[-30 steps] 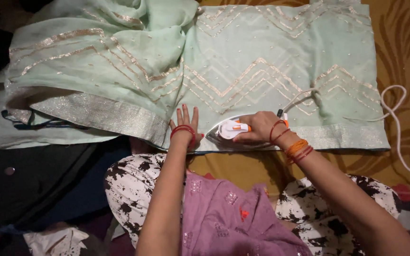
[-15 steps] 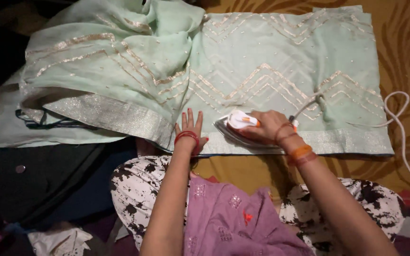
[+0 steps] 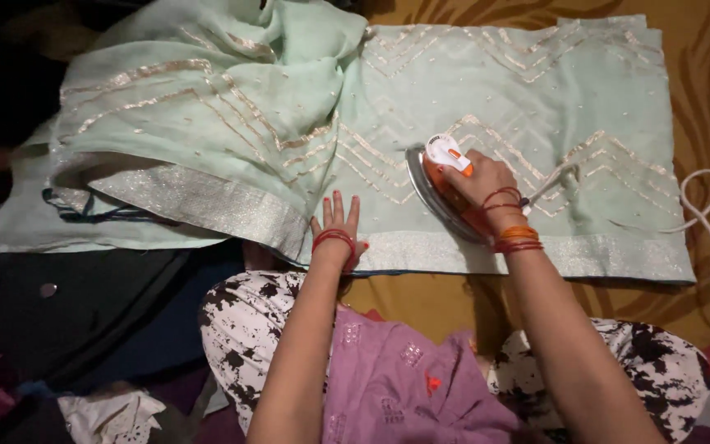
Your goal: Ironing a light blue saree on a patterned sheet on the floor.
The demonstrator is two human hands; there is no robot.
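A pale green fabric (image 3: 536, 107) with shiny zigzag embroidery lies spread flat in front of me, its left part bunched in folds (image 3: 232, 107). My right hand (image 3: 482, 181) grips the handle of a white and orange iron (image 3: 441, 177), tilted on the cloth near the middle. My left hand (image 3: 337, 226) lies flat, fingers spread, pressing the silver border (image 3: 421, 251) of the fabric at its near edge. Red and orange bangles circle both wrists.
The iron's white cord (image 3: 704, 222) loops over the brown patterned cover (image 3: 708, 90) at the right. Dark cloth (image 3: 84, 304) lies at the lower left with a crumpled white piece (image 3: 112, 411). My knees in black-and-white print (image 3: 244, 316) sit under the fabric's edge.
My right hand has pushed the iron away from the near border, up and to the right onto the zigzag embroidery. My left hand stays flat on the border.
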